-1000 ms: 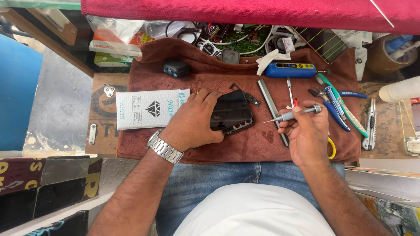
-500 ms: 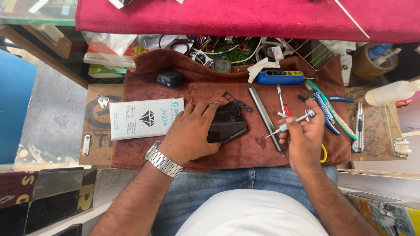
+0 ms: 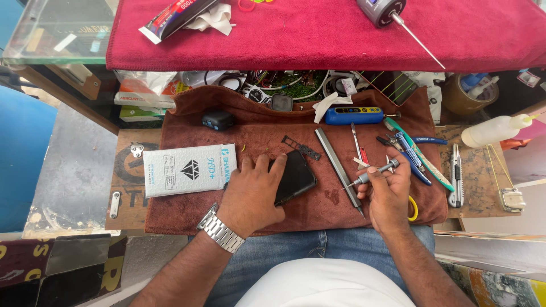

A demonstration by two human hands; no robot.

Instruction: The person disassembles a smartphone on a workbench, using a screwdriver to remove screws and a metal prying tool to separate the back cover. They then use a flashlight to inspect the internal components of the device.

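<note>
Left hand (image 3: 253,193) is lying palm-down, fingers spread, pressing on a black phone (image 3: 296,177) that is resting on the brown cloth (image 3: 256,128) over the desk (image 3: 128,170); the hand is covering the phone's left part, so only its right end is showing. Right hand (image 3: 387,190) is closing around a small silver screwdriver (image 3: 372,175), tip pointing left toward the phone but stopping short of it; the tip is too fine to make out. A grey metal ruler (image 3: 338,167) is lying between phone and right hand, its lower end partly hidden by the thumb. A white packet (image 3: 187,169) is sitting just beside the left hand. Tweezers and pliers (image 3: 409,149) are clustering past the right hand, overlapping, hard to separate. A yellow ring (image 3: 413,208) is peeking out from behind the right hand.
</note>
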